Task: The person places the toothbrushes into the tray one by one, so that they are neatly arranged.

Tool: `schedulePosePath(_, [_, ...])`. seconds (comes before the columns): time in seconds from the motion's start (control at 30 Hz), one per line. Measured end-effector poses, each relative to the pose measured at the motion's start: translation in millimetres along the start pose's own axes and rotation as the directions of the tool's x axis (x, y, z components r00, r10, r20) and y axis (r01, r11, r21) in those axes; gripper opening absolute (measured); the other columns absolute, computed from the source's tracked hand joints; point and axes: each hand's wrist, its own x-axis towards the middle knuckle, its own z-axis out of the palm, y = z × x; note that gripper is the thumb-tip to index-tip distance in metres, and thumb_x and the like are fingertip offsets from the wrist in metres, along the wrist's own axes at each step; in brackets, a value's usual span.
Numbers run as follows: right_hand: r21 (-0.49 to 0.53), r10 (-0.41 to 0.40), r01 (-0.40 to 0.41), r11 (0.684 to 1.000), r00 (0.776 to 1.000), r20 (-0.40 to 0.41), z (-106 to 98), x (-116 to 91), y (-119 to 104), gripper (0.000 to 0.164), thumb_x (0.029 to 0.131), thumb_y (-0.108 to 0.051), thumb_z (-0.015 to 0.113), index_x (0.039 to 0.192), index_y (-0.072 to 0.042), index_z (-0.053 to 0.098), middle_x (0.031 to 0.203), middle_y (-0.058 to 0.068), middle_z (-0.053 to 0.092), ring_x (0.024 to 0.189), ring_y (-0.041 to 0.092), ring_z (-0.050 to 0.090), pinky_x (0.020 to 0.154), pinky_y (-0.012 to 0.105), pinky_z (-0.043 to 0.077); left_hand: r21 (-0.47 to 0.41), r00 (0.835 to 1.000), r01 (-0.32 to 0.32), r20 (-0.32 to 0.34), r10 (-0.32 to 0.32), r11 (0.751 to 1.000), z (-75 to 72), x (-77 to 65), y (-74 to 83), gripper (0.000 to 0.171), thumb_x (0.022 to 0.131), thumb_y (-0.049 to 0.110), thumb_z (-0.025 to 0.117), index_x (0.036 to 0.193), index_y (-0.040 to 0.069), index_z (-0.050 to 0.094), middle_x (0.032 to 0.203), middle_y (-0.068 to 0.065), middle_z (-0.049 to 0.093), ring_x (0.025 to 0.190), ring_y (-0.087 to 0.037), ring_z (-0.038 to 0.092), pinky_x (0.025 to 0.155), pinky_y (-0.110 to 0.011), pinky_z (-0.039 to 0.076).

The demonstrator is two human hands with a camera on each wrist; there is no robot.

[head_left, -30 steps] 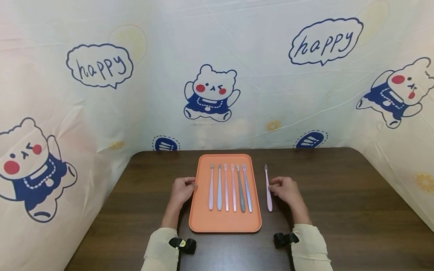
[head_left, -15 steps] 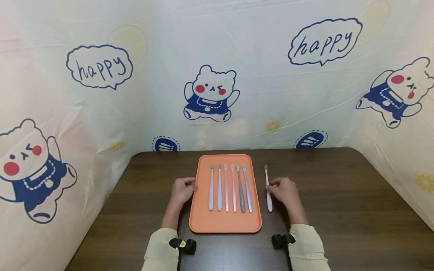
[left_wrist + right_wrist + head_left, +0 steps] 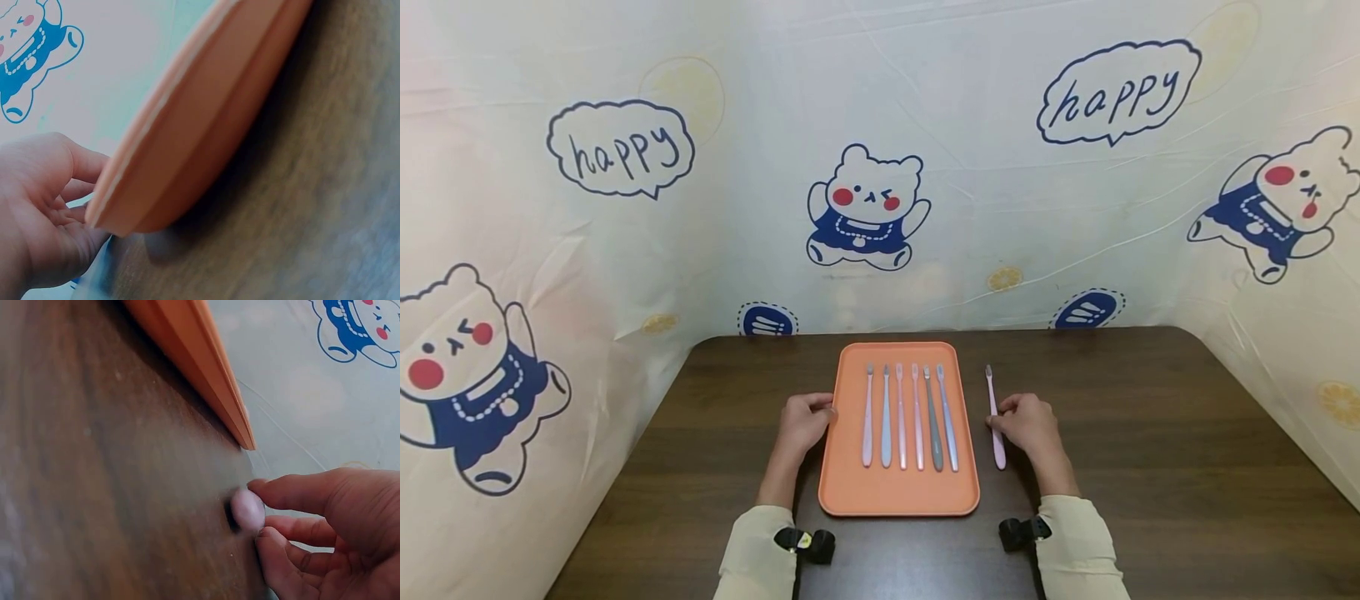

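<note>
My left hand (image 3: 802, 423) pinches the left rim of an orange tray (image 3: 898, 497), its fingertips and thumb at the edge in the left wrist view. Several toothbrushes lie side by side on the tray with heads toward the back, among them a grey one (image 3: 936, 437) and a blue one (image 3: 951, 433). To the right of the tray, a pink toothbrush (image 3: 998, 450) lies lengthwise along the table. Thumb and fingers of my right hand (image 3: 1028, 421) pinch it about mid-handle. In the right wrist view the rounded handle end (image 3: 248, 510) shows close over the wood.
A dark wooden table (image 3: 1180, 467) carries everything. Behind it hangs a pale curtain (image 3: 970, 100) printed with bears and the word happy. Small black cameras are strapped to both sleeves (image 3: 1078, 542).
My right hand's fingertips have moved slightly left, from the toothbrush's right side to around its handle. The handle end has shifted a touch right. The left hand and tray stay put.
</note>
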Motion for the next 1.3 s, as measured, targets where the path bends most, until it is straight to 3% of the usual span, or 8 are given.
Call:
schedulePosePath(0.27, [-0.013,0.009,-0.009,1.000,1.000,-0.019,-0.5,-2.0,0.9,0.019,0.086,-0.018,0.075,0.091,0.000,0.073,0.089,0.015,0.071,0.079,0.024,0.063,0.068,0.034,0.052,0.004,1.000,-0.011,0.001,0.011,1.000,0.9,-1.5,-1.7,0.032,0.091,0.006,0.064,0.120,-0.002,0.073,0.111,-0.019,0.073,0.099,-0.026,0.067,0.080,-0.033,0.057])
schedulePosePath(0.53, [-0.031,0.034,-0.034,0.999,0.999,-0.010,-1.2,0.1,2.0,0.021,0.085,-0.024,0.074,0.082,-0.003,0.073,0.080,0.010,0.069,0.072,0.022,0.062,0.059,0.030,0.048,0.004,1.000,-0.015,0.000,0.015,1.000,1.5,0.2,-1.7,0.033,0.090,0.007,0.064,0.121,-0.001,0.073,0.111,-0.019,0.073,0.099,-0.025,0.067,0.083,-0.035,0.057])
schedulePosePath(0.83, [-0.022,0.059,-0.059,0.998,0.998,0.003,-1.8,0.9,2.3,0.021,0.085,-0.025,0.074,0.079,-0.004,0.073,0.076,0.008,0.068,0.069,0.020,0.061,0.057,0.028,0.046,-0.008,1.000,-0.015,0.001,0.015,1.000,0.6,-0.4,-1.9,0.033,0.091,0.007,0.064,0.121,-0.002,0.072,0.112,-0.020,0.072,0.099,-0.026,0.067,0.084,-0.036,0.058])
schedulePosePath(1.07, [-0.019,0.024,-0.023,1.000,0.999,0.023,-6.1,0.5,4.1,0.022,0.085,-0.024,0.073,0.076,-0.005,0.074,0.073,0.005,0.069,0.066,0.018,0.061,0.057,0.028,0.047,-0.004,1.000,-0.010,-0.007,0.010,1.000,1.5,0.4,-0.8,0.033,0.091,0.008,0.065,0.122,-0.002,0.072,0.113,-0.020,0.073,0.099,-0.026,0.066,0.085,-0.036,0.058])
schedulePosePath(1.3, [0.061,0.010,-0.016,0.998,0.995,0.099,-9.6,-0.1,9.1,0.016,0.083,-0.019,0.073,0.081,-0.003,0.076,0.069,0.001,0.065,0.064,0.014,0.059,0.057,0.025,0.046,-0.001,1.000,-0.013,-0.010,0.013,1.000,1.3,0.0,-0.9,0.032,0.090,0.007,0.065,0.120,-0.002,0.073,0.111,-0.020,0.072,0.098,-0.026,0.066,0.083,-0.035,0.058])
